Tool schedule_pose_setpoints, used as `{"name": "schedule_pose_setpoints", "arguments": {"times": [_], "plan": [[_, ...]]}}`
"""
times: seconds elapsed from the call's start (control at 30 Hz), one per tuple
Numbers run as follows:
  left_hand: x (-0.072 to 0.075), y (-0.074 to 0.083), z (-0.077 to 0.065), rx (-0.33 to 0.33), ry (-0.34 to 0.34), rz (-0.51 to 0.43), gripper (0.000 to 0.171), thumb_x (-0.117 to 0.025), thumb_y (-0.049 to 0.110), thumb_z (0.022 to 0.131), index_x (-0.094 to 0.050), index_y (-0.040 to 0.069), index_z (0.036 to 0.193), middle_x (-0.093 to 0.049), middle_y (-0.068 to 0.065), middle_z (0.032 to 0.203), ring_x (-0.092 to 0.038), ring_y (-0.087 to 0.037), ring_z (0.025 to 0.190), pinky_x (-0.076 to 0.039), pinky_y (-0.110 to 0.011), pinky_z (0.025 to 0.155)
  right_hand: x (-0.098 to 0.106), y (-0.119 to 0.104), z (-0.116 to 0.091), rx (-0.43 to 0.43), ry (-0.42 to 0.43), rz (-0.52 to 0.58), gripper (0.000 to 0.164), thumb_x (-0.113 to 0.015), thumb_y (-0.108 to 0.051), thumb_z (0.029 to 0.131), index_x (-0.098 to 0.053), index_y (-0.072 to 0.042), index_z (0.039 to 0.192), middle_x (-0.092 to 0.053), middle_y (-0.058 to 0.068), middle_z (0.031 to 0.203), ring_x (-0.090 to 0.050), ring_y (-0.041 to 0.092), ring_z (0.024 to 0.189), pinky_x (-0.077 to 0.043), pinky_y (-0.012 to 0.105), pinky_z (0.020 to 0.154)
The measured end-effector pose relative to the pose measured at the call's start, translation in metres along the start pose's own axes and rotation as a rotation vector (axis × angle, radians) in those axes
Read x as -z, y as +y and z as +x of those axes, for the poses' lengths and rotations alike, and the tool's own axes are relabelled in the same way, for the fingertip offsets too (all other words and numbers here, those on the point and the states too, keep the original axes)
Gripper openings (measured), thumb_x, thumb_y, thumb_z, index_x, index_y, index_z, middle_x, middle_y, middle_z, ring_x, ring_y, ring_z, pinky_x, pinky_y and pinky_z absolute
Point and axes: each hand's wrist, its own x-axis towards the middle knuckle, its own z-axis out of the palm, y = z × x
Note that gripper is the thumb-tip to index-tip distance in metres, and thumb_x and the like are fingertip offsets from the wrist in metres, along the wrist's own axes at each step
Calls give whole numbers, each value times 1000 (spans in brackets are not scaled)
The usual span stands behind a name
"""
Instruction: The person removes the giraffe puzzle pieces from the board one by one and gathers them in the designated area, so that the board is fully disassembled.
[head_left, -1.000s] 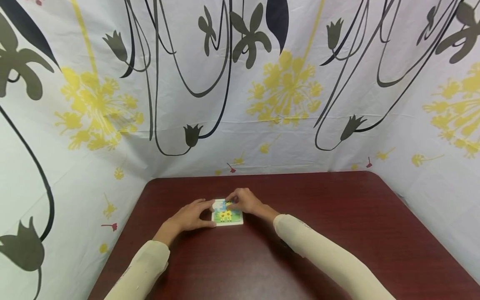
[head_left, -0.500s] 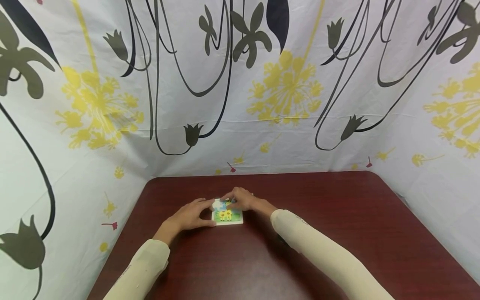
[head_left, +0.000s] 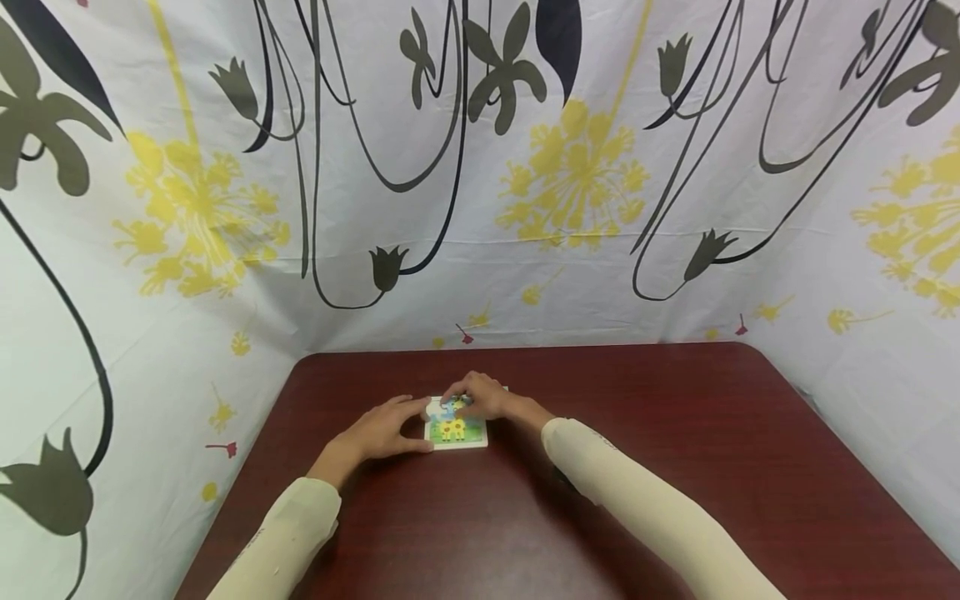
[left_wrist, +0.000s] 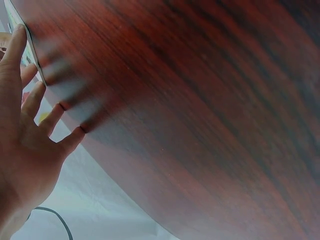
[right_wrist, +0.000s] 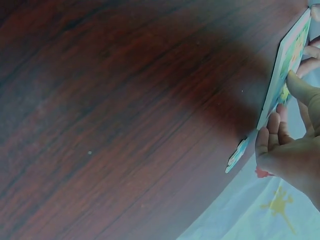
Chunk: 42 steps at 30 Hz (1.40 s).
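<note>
In the head view, a small white-framed jigsaw puzzle [head_left: 456, 432] lies flat on the table, its picture of yellow giraffes on green under a blue sky. My left hand [head_left: 386, 429] steadies its left side with spread, fairly straight fingers; in the left wrist view the thumb [left_wrist: 18, 42] lies along the edge. Over the upper right part, my right hand [head_left: 483, 396] holds a yellow-and-blue puzzle piece [head_left: 459, 403] between thumb and index finger. Those fingers partly cover the piece. The right wrist view shows the other fingers [right_wrist: 273, 131] curled by the frame's corner.
A loose flat puzzle piece [right_wrist: 237, 156] lies on the dark red wooden table [head_left: 615, 467] just beyond my right hand. A white flower-patterned cloth [head_left: 570, 292] hangs behind the table's far edge and along the sides.
My right hand has shifted slightly left and away over the puzzle. A white gap at its upper left has become filled with picture. My left hand stays in place.
</note>
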Motion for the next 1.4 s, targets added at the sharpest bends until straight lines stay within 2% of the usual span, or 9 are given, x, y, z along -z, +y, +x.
{"name": "schedule_pose_setpoints", "arguments": {"times": [0.13,0.2,0.3,0.63,0.87,1.0,1.2,1.4], "plan": [[0,0,2,2,-3,4,51,-78,57,88,-66,28,128,-50,0,156,-36,-34,151,-38,-62,113,3,-10,-4,-48,15,-10,26,-77,-8,95,-77,-11,120,-73,10,113,-63,21,92,-47,26,70],[0,1,2,-4,1,0,51,-78,57,88,-66,27,128,-50,-1,155,-36,-36,150,-38,-63,113,2,-13,-7,-79,28,-20,25,-76,-10,95,-76,-12,121,-70,10,119,-65,25,105,-53,32,81],[0,2,2,-12,5,-7,50,-78,56,89,-66,26,126,-50,-3,156,-37,-37,150,-38,-63,112,0,-15,-10,-102,53,-25,26,-76,-10,96,-76,-13,121,-66,9,120,-64,26,108,-54,38,89],[-1,3,0,-22,2,-13,55,-78,56,89,-65,23,131,-53,-5,152,-38,-37,148,-39,-62,111,-3,-14,-14,-67,112,-5,24,-70,-5,99,-77,-13,120,-75,4,119,-72,20,103,-58,32,85],[0,3,-1,-20,12,-11,51,-79,55,88,-66,24,126,-52,-5,153,-39,-37,148,-39,-61,112,5,-13,-18,2,186,82,25,-68,3,97,-76,-4,119,-76,11,116,-74,25,97,-59,32,80],[1,3,0,-12,8,-7,47,-79,55,88,-66,25,122,-50,-4,156,-38,-37,148,-38,-61,113,13,-10,-22,-10,186,112,25,-69,3,97,-76,-3,121,-75,13,117,-75,24,96,-58,28,78],[1,3,1,2,9,-2,47,-80,56,86,-66,27,121,-51,-3,155,-39,-35,148,-38,-61,113,25,-2,-32,-41,186,115,25,-67,2,99,-75,-4,122,-75,11,118,-75,24,100,-59,29,81],[-1,3,2,0,16,5,50,-81,57,86,-66,28,124,-51,-2,154,-38,-34,149,-37,-61,114,40,9,-45,-80,194,115,26,-67,1,99,-74,-5,123,-76,11,116,-76,23,97,-58,27,74]]}}
